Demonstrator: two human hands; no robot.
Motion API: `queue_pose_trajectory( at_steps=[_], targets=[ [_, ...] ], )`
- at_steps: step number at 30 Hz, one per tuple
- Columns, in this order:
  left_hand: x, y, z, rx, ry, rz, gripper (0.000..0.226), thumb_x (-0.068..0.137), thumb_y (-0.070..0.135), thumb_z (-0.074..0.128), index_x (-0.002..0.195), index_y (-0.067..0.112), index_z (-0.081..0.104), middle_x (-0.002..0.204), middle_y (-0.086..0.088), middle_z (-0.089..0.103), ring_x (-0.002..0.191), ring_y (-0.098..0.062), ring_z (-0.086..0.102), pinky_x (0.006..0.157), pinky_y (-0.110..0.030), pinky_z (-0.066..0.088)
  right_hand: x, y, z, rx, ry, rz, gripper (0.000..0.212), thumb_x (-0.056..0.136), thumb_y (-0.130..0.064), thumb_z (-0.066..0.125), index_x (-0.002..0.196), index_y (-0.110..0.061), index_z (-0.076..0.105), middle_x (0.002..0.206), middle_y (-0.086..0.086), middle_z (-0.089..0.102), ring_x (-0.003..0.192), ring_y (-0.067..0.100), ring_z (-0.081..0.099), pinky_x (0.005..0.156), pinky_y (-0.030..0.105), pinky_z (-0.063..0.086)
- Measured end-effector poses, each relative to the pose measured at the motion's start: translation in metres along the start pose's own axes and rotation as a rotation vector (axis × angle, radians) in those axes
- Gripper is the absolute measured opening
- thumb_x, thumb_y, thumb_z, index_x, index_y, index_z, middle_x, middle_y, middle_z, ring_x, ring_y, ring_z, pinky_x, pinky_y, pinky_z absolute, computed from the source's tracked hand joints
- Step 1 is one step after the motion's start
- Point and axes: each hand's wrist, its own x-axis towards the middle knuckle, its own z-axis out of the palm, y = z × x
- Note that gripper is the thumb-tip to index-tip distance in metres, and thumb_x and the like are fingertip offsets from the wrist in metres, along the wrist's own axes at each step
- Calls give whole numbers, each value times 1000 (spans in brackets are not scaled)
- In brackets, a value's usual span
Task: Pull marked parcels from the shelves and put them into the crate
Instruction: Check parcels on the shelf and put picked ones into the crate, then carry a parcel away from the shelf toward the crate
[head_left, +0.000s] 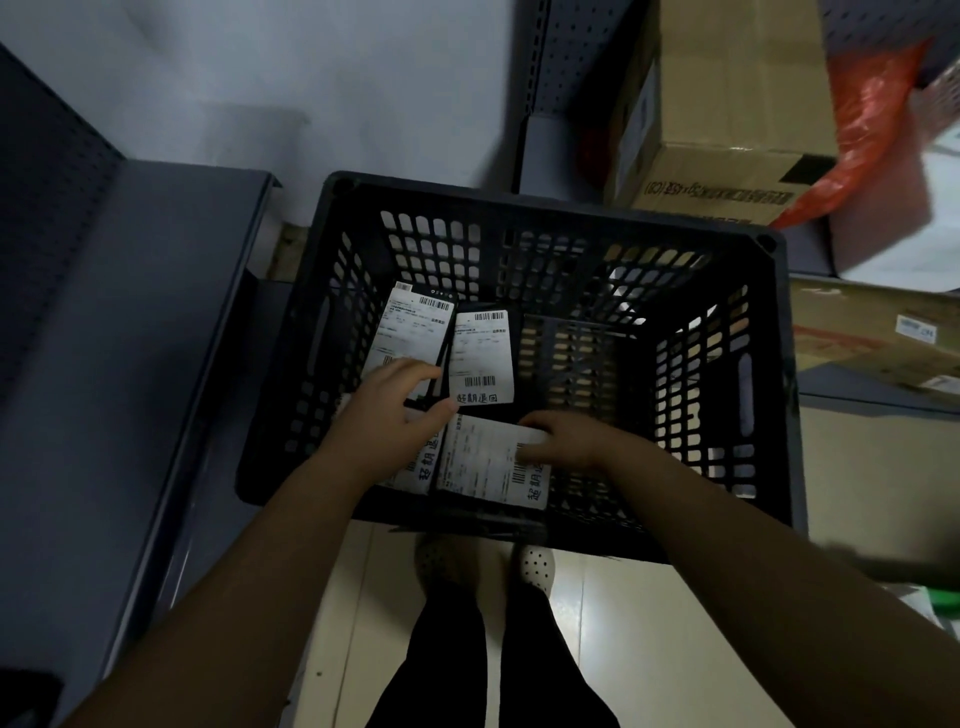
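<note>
Left grip: the left grip (395, 415) is down in the crate (779, 364). Its fingers are spread and nearly straight. They rest on the near end of the far left parcel (410, 327). The thumb lies on the near left parcel (421, 467). It grasps nothing.
Right grip: the right grip (566, 441) is in the crate too. Its fingers are bent over the far edge of the near right parcel (483, 462) and hold it.
Parcels: four flat parcels with white labels lie on the crate's bottom, on its left side. Two are far and two are near. The far right parcel (483, 353) lies just past both grips and neither touches it.
Crate: black, with holes in its walls. It stands on the floor (597, 623) in front of the person's shoes (537, 569).
Room: a grey shelf (130, 312) is on the left. A brown box (727, 104) and a red bag (872, 119) sit past the crate on the right.
</note>
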Motion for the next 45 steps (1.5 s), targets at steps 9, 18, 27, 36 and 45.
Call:
queue_pose_trajectory(
  at_steps=[9,18,27,36,45],
  targets=[
    [-17,25,-24,-24,98,113,44,89,33,66,130,19,58,124,18,45,122,-4,42,99,-21,33,-75,-42,-19,128,502,-253,51,87,-40,72,133,-24,58,125,-4,55,116,12,54,101,26,42],
    [-35,114,-94,52,344,342,46,89,40,63,131,23,55,135,9,50,126,-8,44,108,-29,35,-183,-115,-67,-33,857,-569,53,89,-41,69,136,-18,56,125,-5,54,118,5,48,99,13,33],
    [-129,181,-145,141,682,374,47,90,45,60,130,21,56,133,11,50,126,-9,45,104,-14,32,-263,-155,-89,-142,903,-885,58,88,-53,62,138,-25,53,135,-7,51,128,10,46,110,33,38],
    [-298,170,-142,283,937,74,57,87,55,51,131,20,56,135,6,52,127,-11,45,109,-26,33,-301,-213,-13,-169,628,-1277,56,89,-51,62,135,-21,55,127,-7,54,117,6,49,100,36,48],
    [-496,148,-135,339,1251,-212,53,89,53,56,135,28,52,134,22,44,130,2,36,104,-7,21,-366,-292,146,-214,318,-1555,64,83,-65,54,135,-28,56,132,-15,51,124,3,49,104,38,46]
  ],
)
